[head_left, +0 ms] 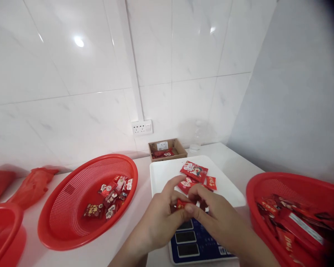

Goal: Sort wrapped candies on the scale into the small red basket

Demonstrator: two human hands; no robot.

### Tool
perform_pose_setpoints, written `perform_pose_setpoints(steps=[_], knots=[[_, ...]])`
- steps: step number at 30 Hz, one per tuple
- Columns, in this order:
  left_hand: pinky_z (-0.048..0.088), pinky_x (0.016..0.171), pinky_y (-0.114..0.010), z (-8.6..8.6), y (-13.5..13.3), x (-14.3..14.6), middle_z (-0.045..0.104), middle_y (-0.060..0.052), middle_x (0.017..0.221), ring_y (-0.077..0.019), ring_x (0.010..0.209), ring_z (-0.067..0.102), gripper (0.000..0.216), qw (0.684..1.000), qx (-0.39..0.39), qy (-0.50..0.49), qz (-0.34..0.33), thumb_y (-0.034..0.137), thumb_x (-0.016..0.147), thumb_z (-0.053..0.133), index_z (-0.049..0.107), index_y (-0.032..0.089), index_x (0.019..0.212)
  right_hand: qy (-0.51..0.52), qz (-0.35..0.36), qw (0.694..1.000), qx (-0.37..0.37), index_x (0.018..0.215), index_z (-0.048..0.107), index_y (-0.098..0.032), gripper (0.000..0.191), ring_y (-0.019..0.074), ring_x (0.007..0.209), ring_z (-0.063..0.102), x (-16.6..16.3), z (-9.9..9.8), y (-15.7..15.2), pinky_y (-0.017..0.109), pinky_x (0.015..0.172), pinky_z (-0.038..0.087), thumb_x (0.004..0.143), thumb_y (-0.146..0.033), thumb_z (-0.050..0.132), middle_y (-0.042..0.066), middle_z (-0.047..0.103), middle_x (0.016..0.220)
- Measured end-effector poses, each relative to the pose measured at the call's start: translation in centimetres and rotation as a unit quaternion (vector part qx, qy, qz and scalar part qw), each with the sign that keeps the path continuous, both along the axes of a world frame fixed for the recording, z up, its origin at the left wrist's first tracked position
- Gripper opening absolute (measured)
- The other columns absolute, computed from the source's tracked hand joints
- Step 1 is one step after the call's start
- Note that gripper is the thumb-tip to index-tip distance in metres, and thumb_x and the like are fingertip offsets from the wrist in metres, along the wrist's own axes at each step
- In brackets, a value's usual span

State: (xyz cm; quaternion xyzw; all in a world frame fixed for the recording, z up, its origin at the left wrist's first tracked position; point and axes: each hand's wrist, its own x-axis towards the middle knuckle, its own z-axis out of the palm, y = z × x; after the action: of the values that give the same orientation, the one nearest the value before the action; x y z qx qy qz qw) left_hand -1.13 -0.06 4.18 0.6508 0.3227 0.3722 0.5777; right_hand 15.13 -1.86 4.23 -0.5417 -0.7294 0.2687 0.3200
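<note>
My left hand (163,217) and my right hand (215,211) meet above the front of a digital scale (171,172). A small red packet (181,203) is pinched between their fingertips, mostly covered by the fingers. Both hands are closed on it, thumbs nearly touching. Just beyond them, several red printed packets (194,170) lie in a loose pile on the scale's white tray. Below my hands shows the scale's blue panel (202,246), with dark display windows; my wrists partly hide it.
To the left stands a red mesh basket (55,207) with several small packets inside. Another red basket (256,181) at right holds many red packets. Behind are an open cardboard box (180,150) and a clear bottle (195,137). Red plastic bags (35,185) lie far left.
</note>
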Motion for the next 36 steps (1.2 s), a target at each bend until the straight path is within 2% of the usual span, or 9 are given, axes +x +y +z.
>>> perform_pose_setpoints(steps=[6,11,13,15,18,22,26,31,36], knots=[[0.047,0.063,-0.022,0.3,-0.7,-0.4,0.052,0.001,0.104,-0.0085,0.07,0.056,0.066,0.993,0.063,0.101,0.011,0.008,0.075,0.053,0.032,0.039,0.129,-0.05,0.001,0.999,-0.019,0.077,0.049,-0.022,0.019,0.0136,0.062,0.052,-0.5,0.9,-1.6,0.024,0.054,0.032,0.085,-0.038,0.047,-0.002,0.06,0.07],[0.046,0.058,-0.019,0.3,-0.8,-0.4,0.053,0.003,0.092,-0.0089,0.068,0.055,0.071,0.987,0.101,0.125,-0.013,0.008,0.07,0.061,0.034,0.039,0.129,-0.019,0.061,0.998,-0.012,0.067,0.049,-0.02,0.025,0.0122,0.06,0.051,0.0,0.7,-1.2,0.023,0.054,0.034,0.089,-0.031,0.041,-0.002,0.058,0.066],[0.045,0.054,-0.018,0.2,-0.8,-0.3,0.054,0.002,0.093,-0.0078,0.064,0.054,0.066,0.989,0.108,0.1,0.013,0.013,0.072,0.064,0.037,0.036,0.127,0.007,0.054,0.999,-0.002,0.064,0.048,-0.02,0.029,0.012,0.058,0.049,0.5,0.6,-0.6,0.022,0.054,0.035,0.089,-0.032,0.04,-0.003,0.056,0.062],[0.045,0.055,-0.018,0.1,-0.7,-0.4,0.054,0.0,0.097,-0.0062,0.061,0.052,0.055,0.985,0.135,0.06,0.083,0.018,0.076,0.061,0.041,0.033,0.125,0.032,-0.016,0.999,0.016,0.064,0.048,-0.021,0.031,0.0128,0.058,0.049,1.3,0.3,0.2,0.023,0.054,0.036,0.088,-0.037,0.038,-0.003,0.055,0.06],[0.045,0.056,-0.018,0.1,-0.7,-0.5,0.054,0.0,0.092,-0.0058,0.06,0.049,0.042,0.967,0.178,-0.001,0.182,0.022,0.081,0.056,0.044,0.029,0.12,0.028,-0.195,0.98,0.03,0.071,0.052,-0.022,0.031,0.0162,0.062,0.053,2.8,-0.6,1.6,0.025,0.057,0.038,0.087,-0.045,0.038,-0.001,0.06,0.064],[0.045,0.054,-0.018,0.2,-0.9,-0.8,0.056,0.0,0.084,-0.0081,0.062,0.051,0.034,0.961,0.18,-0.037,0.205,0.024,0.082,0.056,0.048,0.026,0.115,-0.068,-0.293,0.954,-0.002,0.075,0.056,-0.024,0.034,0.0215,0.07,0.059,4.2,-2.4,3.5,0.029,0.058,0.039,0.087,-0.047,0.034,0.002,0.066,0.072],[0.045,0.054,-0.019,0.2,-1.0,-0.8,0.056,-0.001,0.084,-0.0094,0.064,0.052,0.031,0.964,0.177,-0.026,0.195,0.025,0.083,0.056,0.05,0.024,0.113,-0.156,-0.292,0.943,-0.024,0.081,0.061,-0.023,0.037,0.0243,0.079,0.061,4.4,-3.8,4.9,0.032,0.061,0.041,0.088,-0.043,0.032,0.007,0.068,0.086],[0.045,0.055,-0.019,0.1,-0.8,-0.8,0.056,-0.001,0.082,-0.0088,0.063,0.051,0.03,0.962,0.188,-0.031,0.195,0.023,0.083,0.055,0.05,0.023,0.113,-0.137,-0.246,0.959,0.039,0.113,0.058,-0.016,0.037,0.0239,0.109,0.052,4.6,-4.5,5.0,0.034,0.088,0.04,0.087,-0.032,0.037,0.012,0.059,0.117],[0.046,0.058,-0.02,-0.1,-0.9,-0.7,0.056,-0.001,0.081,-0.0094,0.066,0.052,0.03,0.964,0.198,-0.028,0.177,0.021,0.084,0.054,0.049,0.024,0.114,-0.144,-0.15,0.978,-0.002,0.104,0.064,-0.019,0.029,0.0211,0.101,0.056,3.9,-4.6,4.6,0.032,0.088,0.04,0.084,-0.025,0.043,0.007,0.06,0.112]])
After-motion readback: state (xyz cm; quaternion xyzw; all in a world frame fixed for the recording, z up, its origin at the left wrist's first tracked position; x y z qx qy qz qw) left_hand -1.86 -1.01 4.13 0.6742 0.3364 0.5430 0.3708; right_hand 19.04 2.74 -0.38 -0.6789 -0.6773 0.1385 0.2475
